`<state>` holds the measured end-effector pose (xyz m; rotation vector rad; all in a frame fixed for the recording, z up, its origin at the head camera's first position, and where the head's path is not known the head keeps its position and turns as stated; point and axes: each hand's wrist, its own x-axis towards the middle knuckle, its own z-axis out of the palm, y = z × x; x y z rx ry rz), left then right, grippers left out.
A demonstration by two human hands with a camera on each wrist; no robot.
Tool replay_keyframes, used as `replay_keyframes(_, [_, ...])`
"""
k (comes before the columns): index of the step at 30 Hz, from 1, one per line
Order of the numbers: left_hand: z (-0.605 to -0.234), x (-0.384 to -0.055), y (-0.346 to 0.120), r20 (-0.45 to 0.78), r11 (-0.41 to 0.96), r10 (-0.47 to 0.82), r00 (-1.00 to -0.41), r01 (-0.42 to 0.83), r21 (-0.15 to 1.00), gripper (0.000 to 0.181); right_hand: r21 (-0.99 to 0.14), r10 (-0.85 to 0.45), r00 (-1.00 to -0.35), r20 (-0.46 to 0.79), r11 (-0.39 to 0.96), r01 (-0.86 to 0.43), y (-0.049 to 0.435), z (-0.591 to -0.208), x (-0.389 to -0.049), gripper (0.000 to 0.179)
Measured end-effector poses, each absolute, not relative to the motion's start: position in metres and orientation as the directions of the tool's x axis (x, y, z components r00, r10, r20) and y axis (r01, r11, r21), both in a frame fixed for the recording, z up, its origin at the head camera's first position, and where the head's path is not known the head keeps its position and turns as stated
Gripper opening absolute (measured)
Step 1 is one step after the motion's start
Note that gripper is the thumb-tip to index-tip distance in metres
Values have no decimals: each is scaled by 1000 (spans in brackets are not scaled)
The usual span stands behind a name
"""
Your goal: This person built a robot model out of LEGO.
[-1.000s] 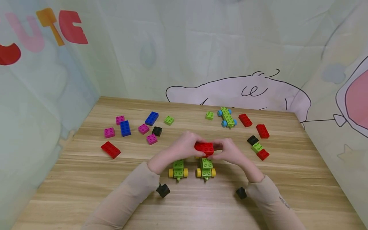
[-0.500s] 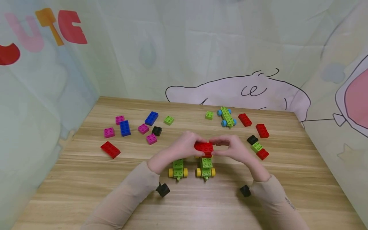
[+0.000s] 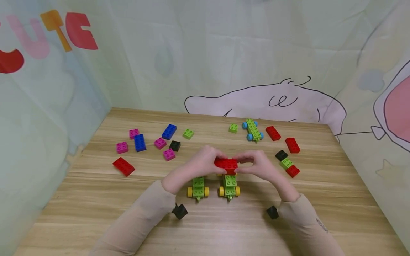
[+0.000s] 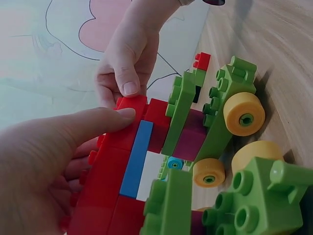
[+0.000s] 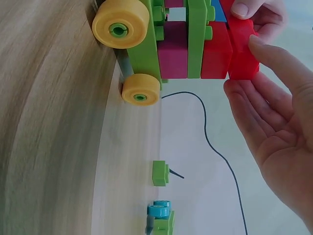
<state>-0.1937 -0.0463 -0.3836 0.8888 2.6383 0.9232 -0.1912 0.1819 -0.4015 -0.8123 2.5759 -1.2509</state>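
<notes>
A: Hands 1st, quick.
B: L hand [image 3: 205, 161] pinches the top red brick [image 3: 229, 165], thumb on the near side; R hand [image 3: 257, 166] pinches the R end of same, thumb near, fingers beyond.
A: Where's the brick, exactly?
B: Mid-bench, up top, above the R yellow-wheeled base [image 3: 230, 192]. Can't tell if it's fully seated.
A: What's under it?
B: Per R wrist cam: lower red brick [image 5: 215, 58], green plate [image 5: 197, 41], purple brick [image 5: 172, 56], then the base. Per L wrist cam, a blue strip [image 4: 137, 159] runs along below the top row, toward the L stack.
A: L stack?
B: On the L yellow-wheeled base [image 3: 198, 192], just beside the R one, approx parallel.
A: Rest of the bench [image 3: 224, 231]?
B: L side: blue bricks [image 3: 139, 142], pink bricks [image 3: 122, 147], loose red brick [image 3: 123, 166]. Far R: blue-wheeled base [image 3: 253, 130]; nearer, a black-green-red row [image 3: 287, 164]. Printed cloth [image 3: 266, 103] behind.
</notes>
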Motion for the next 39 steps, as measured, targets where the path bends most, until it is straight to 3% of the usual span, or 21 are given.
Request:
replay_keyframes(27, [-384, -196, -46, -49, 626, 572, -819, 396, 672, 35, -750, -549, -836, 1, 552, -363, 177, -391, -193, 33])
replay_keyframes(39, [-386, -197, -45, -33, 626, 581, -813, 420, 657, 36, -748, -526, -851, -6, 567, -345, 178, -393, -193, 33])
